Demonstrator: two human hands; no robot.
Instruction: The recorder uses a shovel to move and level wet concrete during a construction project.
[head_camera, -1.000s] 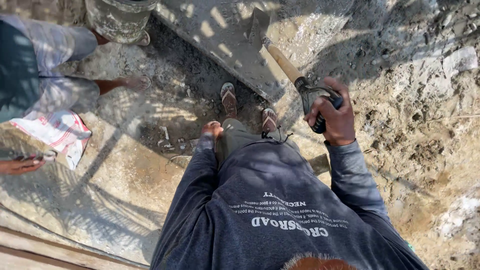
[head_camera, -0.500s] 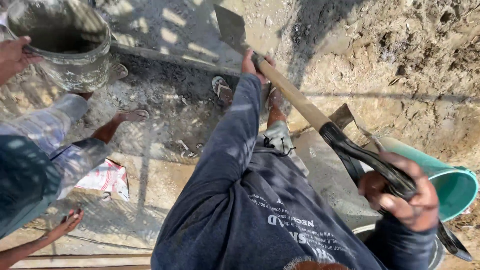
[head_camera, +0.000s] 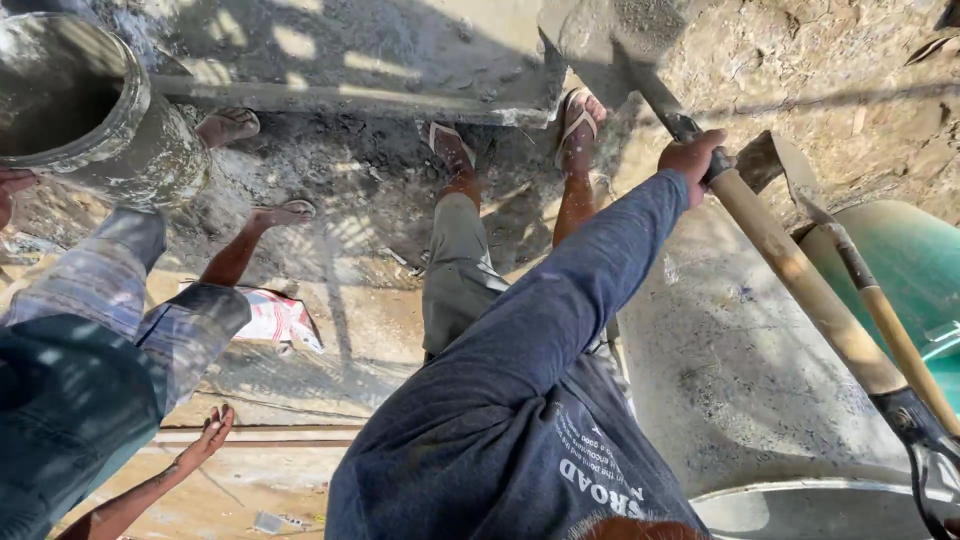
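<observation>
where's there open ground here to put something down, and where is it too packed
Bare sandy ground lies between the white sack and the wooden strip below it. The grey slab right of the sleeve, beside the shovel handle, is also open. It is crowded around the feet at the wet mortar and near the bucket.

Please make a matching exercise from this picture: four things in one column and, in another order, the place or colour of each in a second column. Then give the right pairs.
1. shovel handle
2. bucket
3. green tub
4. left hand

A. far right, behind the second tool
B. top left, grey with cement
C. gripping the shaft near the blade
D. pale wood, running to the lower right

Pairs: 1-D, 2-B, 3-A, 4-C
</observation>
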